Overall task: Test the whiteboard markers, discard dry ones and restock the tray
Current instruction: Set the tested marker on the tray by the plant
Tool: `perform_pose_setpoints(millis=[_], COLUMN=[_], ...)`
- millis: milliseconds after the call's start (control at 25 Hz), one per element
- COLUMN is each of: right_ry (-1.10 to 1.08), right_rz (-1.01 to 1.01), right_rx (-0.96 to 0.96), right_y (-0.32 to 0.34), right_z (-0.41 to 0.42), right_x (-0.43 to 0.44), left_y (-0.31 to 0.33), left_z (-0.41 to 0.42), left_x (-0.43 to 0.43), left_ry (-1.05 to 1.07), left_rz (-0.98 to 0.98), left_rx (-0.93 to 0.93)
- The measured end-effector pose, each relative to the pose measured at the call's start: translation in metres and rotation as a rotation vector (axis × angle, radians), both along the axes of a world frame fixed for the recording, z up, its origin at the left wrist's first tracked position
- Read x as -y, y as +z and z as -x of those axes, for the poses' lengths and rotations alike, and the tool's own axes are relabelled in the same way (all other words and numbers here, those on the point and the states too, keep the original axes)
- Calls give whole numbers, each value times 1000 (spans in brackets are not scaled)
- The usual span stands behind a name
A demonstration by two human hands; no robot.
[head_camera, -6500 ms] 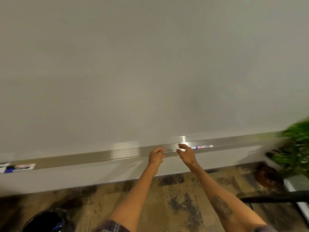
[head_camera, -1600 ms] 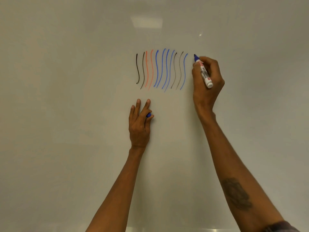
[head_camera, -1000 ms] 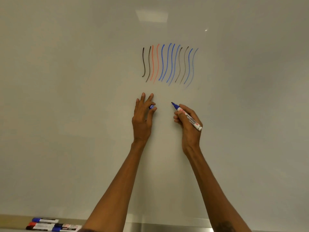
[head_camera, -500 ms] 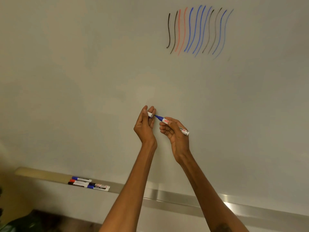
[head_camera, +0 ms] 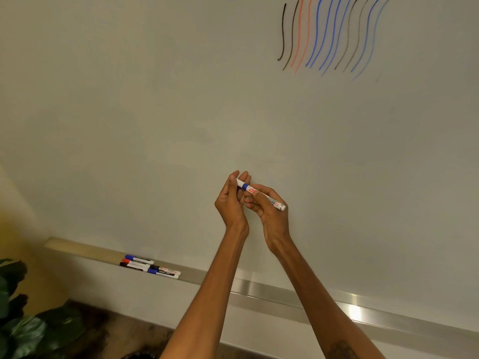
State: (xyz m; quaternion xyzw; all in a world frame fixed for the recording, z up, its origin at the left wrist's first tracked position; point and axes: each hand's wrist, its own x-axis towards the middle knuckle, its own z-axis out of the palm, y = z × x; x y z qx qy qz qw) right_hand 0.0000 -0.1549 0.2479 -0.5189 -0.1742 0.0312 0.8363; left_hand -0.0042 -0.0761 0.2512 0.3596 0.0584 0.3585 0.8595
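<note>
Marker (head_camera: 262,197) spans both hands: right hand (head_camera: 272,216) grips it, left hand (head_camera: 231,202) pinches its cap (head_camera: 241,183).

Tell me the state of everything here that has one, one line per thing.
held marker: cap on, held in both hands.
left hand: pinches the marker's cap end.
right hand: grips the marker's barrel.
tray markers: capped, lying flat on the tray.
whiteboard: marked with black, red and blue wavy lines.
</note>
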Motion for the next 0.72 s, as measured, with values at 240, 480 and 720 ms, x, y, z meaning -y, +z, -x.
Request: perform_pose_setpoints(millis=[240,480,720], right_ry=[-17,102,177], right_rz=[-12,-1,132], right_rx=[-34,-108,-182], right_y=[-12,-37,-84], right_z=[9,14,24], right_x=[-13,-31,-56], left_y=[-17,-46,-85], left_z=[11,24,42], left_x=[-9,-38,-85], left_ry=[33,66,209], left_rz=[-16,-113,-28], left_rx=[-28,-129,-287])
